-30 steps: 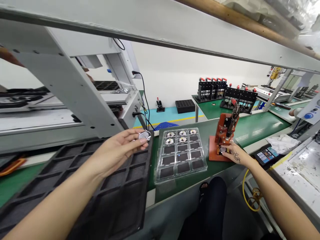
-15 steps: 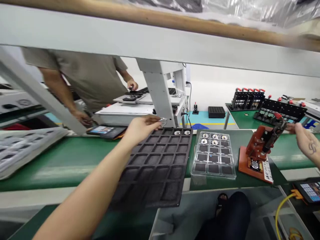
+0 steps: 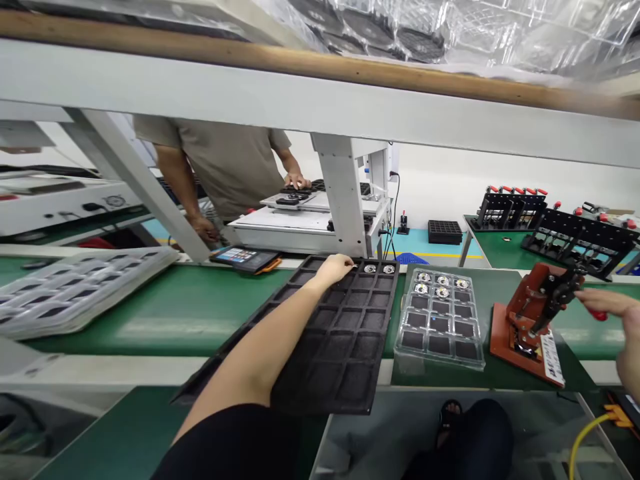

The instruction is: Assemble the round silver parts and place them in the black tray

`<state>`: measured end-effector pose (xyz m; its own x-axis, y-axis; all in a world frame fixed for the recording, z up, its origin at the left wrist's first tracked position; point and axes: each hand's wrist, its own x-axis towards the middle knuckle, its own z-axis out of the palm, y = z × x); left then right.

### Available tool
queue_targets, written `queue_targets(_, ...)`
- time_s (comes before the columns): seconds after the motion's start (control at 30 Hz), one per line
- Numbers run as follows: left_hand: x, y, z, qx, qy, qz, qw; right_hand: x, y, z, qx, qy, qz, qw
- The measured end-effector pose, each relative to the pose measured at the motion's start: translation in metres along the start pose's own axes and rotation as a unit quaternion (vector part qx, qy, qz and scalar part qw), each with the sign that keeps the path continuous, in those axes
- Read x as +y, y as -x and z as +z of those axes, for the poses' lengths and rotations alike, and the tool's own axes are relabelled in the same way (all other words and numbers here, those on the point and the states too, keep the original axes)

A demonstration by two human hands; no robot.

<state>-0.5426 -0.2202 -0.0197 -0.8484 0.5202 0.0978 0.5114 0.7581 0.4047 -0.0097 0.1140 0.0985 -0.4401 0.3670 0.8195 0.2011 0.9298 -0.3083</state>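
Observation:
My left hand [image 3: 336, 270] is pinched over the back row of the black compartment tray [image 3: 345, 337], beside two small round parts [image 3: 379, 269] in its back right compartments. A thin edge of a part shows at its fingertips. My right hand [image 3: 607, 303] is at the red-tipped lever [image 3: 597, 314] of the red press [image 3: 523, 320], fingers on the handle. Something small sits in the press base, mostly hidden under the lowered arm. Between the trays and press, the clear plastic tray [image 3: 443, 320] holds several round parts in its back rows.
White trays [image 3: 75, 290] are stacked at the left on the green belt [image 3: 210, 300]. A handheld device [image 3: 245, 259] lies behind it. A person [image 3: 225, 160] works across the frame post [image 3: 341, 193]. Black clamp fixtures [image 3: 575, 233] stand back right. A shelf runs overhead.
My left hand has moved from above the tray's back edge down to a compartment with the round part. My right hand has pushed the press lever down. The view has turned left.

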Motion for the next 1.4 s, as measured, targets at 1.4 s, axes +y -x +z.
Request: queue_targets(1.4, 0.441, 0.242, 0.077, 0.039, 0.274, 0.802, 0.530, -0.029, 0.133, -0.092, -0.052, -0.249, 0.279, 0.926)
